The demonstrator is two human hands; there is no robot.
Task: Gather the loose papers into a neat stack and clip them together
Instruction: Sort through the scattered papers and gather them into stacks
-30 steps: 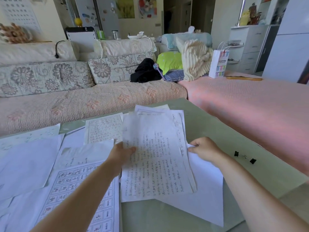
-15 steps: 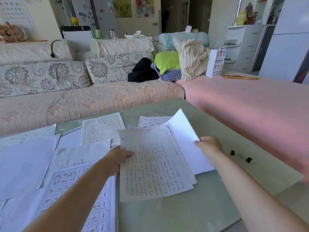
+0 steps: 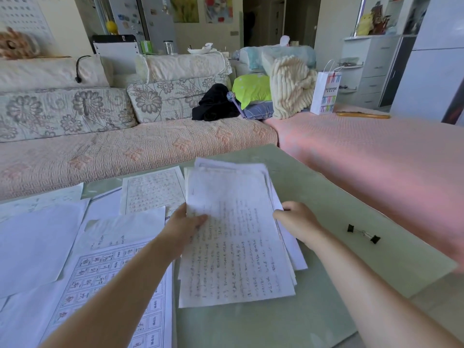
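Gathering half done: a rough stack between both hands, nothing clipped yet.

Several handwritten sheets are already together in a stack (image 3: 238, 247) in the middle of the table (image 3: 326, 197), but its edges are fanned and uneven, so I judge it needs squaring up. More loose sheets (image 3: 37, 242) cover the left side of the table, among them a grid page (image 3: 108, 285) at the near left corner and a lined page (image 3: 153, 192) by the far edge. All of these have yet to be collected. Two black clips (image 3: 363, 233) lie unused near the right edge, well apart from the papers. The left hand (image 3: 187, 223) pinches the stack's left edge with its thumb on top. The right hand (image 3: 296, 219) has its fingers curled round the right edge. Whether the stack is lifted clear of the table I cannot tell.
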